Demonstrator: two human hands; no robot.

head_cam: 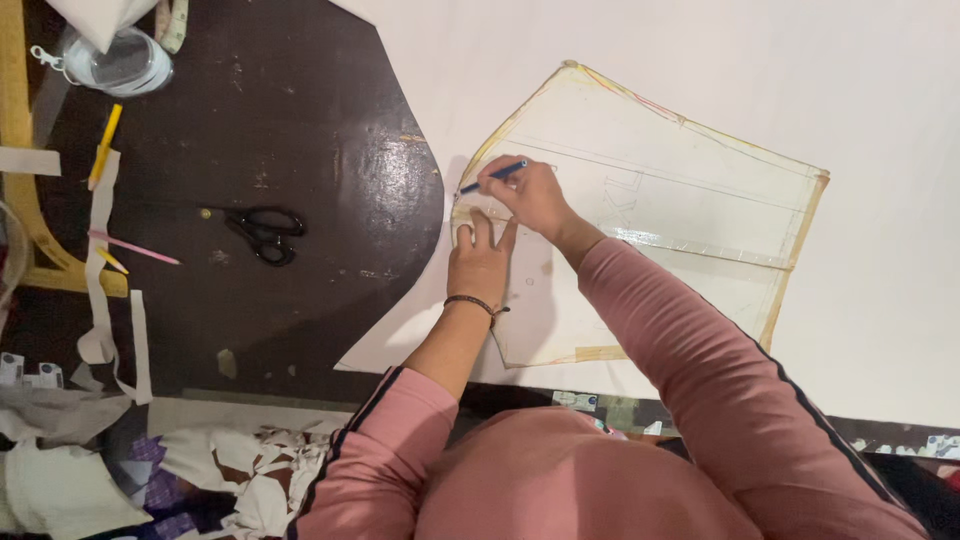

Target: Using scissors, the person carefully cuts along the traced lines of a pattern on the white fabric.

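Observation:
A translucent paper pattern piece (680, 210) with yellowed taped edges lies on a large white sheet (860, 90) spread over a dark table. My left hand (480, 258) presses flat on the pattern's left part, fingers apart, a dark bracelet on the wrist. My right hand (530, 192) crosses just above it and grips a blue pen (492, 177), whose tip touches the pattern's left edge. Both arms wear pink sleeves.
Black scissors (265, 233) lie on the bare dark tabletop (290, 120) to the left. A yellow pencil (104, 146), a pink pencil (135, 248), a yellow ruler (20, 150), a clear round container (120, 62) and white paper strips and scraps (240, 470) sit at the far left and front.

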